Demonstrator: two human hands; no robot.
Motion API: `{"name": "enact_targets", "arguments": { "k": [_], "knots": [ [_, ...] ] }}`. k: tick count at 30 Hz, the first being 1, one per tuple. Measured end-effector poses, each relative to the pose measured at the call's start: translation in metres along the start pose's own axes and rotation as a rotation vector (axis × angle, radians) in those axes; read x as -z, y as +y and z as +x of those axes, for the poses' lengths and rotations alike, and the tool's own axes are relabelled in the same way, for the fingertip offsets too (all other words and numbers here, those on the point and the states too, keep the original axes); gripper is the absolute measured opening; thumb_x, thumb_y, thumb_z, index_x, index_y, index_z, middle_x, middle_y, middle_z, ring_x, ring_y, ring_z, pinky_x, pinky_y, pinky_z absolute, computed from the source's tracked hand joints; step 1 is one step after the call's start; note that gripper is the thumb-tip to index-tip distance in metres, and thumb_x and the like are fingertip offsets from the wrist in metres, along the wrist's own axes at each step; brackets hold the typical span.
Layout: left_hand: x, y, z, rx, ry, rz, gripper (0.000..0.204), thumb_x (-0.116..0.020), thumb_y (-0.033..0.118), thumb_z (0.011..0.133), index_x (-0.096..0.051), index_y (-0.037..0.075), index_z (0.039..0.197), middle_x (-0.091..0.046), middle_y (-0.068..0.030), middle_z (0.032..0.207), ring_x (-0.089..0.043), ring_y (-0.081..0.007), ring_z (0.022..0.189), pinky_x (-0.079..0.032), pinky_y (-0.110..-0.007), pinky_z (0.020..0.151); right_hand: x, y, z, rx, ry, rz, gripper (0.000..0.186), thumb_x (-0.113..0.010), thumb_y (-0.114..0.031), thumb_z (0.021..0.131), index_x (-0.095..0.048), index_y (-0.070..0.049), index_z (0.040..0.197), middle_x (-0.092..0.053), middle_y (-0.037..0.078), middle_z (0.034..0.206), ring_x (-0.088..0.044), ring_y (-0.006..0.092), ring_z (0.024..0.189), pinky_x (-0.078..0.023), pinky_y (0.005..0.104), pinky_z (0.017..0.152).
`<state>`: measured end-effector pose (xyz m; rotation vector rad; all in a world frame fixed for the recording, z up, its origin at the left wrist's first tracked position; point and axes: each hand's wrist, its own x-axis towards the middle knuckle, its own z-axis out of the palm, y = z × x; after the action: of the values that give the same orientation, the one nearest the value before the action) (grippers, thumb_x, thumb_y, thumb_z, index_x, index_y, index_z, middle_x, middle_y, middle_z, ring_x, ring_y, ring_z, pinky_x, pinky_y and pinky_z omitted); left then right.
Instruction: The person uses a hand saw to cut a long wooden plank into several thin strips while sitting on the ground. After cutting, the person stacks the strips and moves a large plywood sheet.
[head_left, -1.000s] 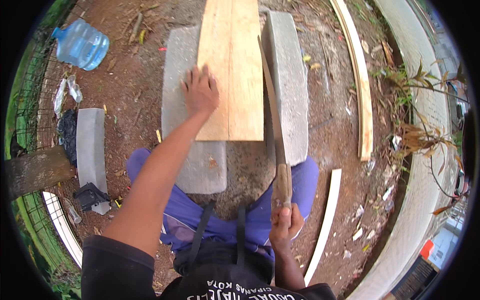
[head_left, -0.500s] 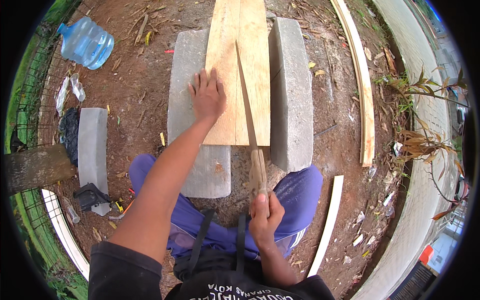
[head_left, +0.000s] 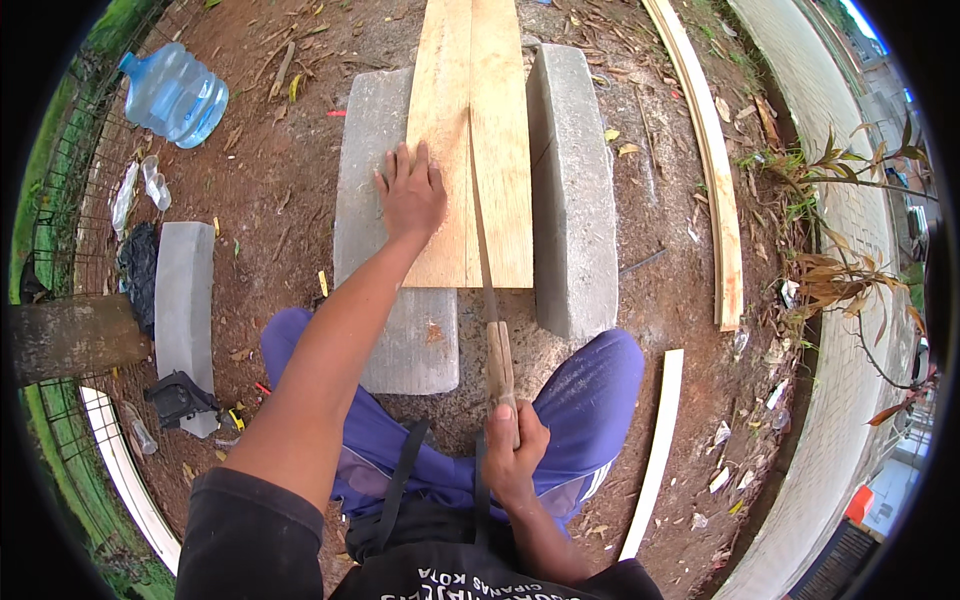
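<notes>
My right hand point(head_left: 516, 448) is closed round the wooden handle of a handsaw point(head_left: 499, 360). Its long thin blade points away from me, over a pale wooden plank point(head_left: 502, 130) and close along a lengthwise line in the wood. Whether the teeth sit inside a cut cannot be told. With fingers spread, my left hand point(head_left: 413, 200) presses flat on the plank's left edge, partly over the concrete block point(head_left: 365, 165) under that side. A second concrete block point(head_left: 572, 200) stands along the plank's right side. The plank's near end lies just beyond my knees.
A blue water jug point(head_left: 178, 95) lies at the far left. Below it are a smaller concrete block point(head_left: 184, 300) and a black plastic object point(head_left: 182, 400). Long wood strips point(head_left: 700, 150) lie on the right, beside a low wall point(head_left: 800, 130) and a plant. Leaves and litter dot the soil.
My right hand has drawn the saw back toward me and slightly left, and the blade now lies closer to the plank's lengthwise line. My left hand keeps its place on the plank.
</notes>
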<state>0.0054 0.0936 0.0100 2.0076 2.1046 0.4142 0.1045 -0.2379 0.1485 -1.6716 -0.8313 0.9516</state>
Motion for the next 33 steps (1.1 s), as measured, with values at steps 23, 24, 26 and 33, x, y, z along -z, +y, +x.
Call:
{"name": "enact_targets", "arguments": {
  "k": [23, 24, 26, 33],
  "knots": [
    [-0.020, -0.009, -0.003, -0.112, 0.154, -0.030, 0.053, -0.042, 0.031, 0.107, -0.045, 0.010, 0.155, -0.038, -0.0233, 0.161, -0.031, -0.0407, 0.152, -0.020, -0.059, 0.124, 0.022, -0.112, 0.014, -0.153, -0.176, -0.010, 0.053, -0.065, -0.020, 0.102, -0.052, 0.012, 0.142, -0.072, 0.013, 0.091, -0.065, 0.0118, 0.078, -0.053, 0.0284, 0.069],
    [-0.018, -0.009, -0.003, -0.100, 0.122, -0.026, 0.053, -0.040, 0.032, 0.108, -0.045, 0.010, 0.156, -0.036, -0.0224, 0.162, -0.029, -0.0398, 0.153, -0.019, -0.058, 0.125, 0.019, -0.113, 0.015, -0.124, -0.209, -0.042, 0.053, -0.065, -0.019, 0.102, -0.051, 0.012, 0.143, -0.072, 0.013, 0.091, -0.065, 0.0115, 0.078, -0.053, 0.0284, 0.068],
    [-0.013, -0.009, -0.002, -0.078, 0.066, -0.016, 0.053, -0.037, 0.034, 0.110, -0.044, 0.010, 0.157, -0.034, -0.0205, 0.164, -0.026, -0.0379, 0.155, -0.016, -0.055, 0.127, 0.012, -0.109, 0.014, -0.060, -0.275, -0.101, 0.053, -0.064, -0.019, 0.102, -0.051, 0.012, 0.143, -0.072, 0.012, 0.090, -0.064, 0.0109, 0.076, -0.053, 0.0285, 0.066],
    [-0.017, -0.003, -0.004, -0.101, 0.158, -0.095, 0.052, -0.042, 0.031, 0.108, -0.047, 0.007, 0.154, -0.038, -0.0241, 0.160, -0.031, -0.0410, 0.152, -0.020, -0.056, 0.125, 0.037, -0.064, 0.007, -0.093, -0.058, -0.058, 0.048, -0.058, -0.016, 0.103, -0.054, 0.013, 0.141, -0.074, 0.020, 0.101, -0.069, 0.0158, 0.089, -0.055, 0.0302, 0.074]
  ]
}}
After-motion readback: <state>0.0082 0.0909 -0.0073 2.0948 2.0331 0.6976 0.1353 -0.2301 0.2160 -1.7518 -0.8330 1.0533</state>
